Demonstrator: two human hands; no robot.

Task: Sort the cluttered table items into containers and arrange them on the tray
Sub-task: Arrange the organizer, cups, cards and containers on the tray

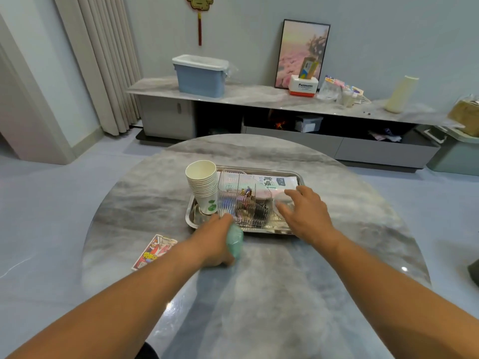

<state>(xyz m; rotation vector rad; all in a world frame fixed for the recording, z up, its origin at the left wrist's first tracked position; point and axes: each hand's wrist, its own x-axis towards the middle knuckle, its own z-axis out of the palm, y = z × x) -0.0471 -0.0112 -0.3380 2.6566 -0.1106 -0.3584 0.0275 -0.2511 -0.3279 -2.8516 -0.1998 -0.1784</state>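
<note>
- Head view: a steel tray (190, 216) sits near the middle of the round marble table (337, 268).
- A stack of paper cups (203, 186) stands in the tray's left end; a clear plastic organizer (243, 203) with small items is just beside it, and a tissue pack (274, 183) lies along the tray's far side.
- The left hand (216, 240) grips a pale green object (234, 239) at the tray's near edge.
- The right hand (304, 212) spreads relaxed fingers over a blurred clear item at the tray's right end; whether it grasps it cannot be told.
- A colourful card (154, 251) lies near the table's left edge.
</note>
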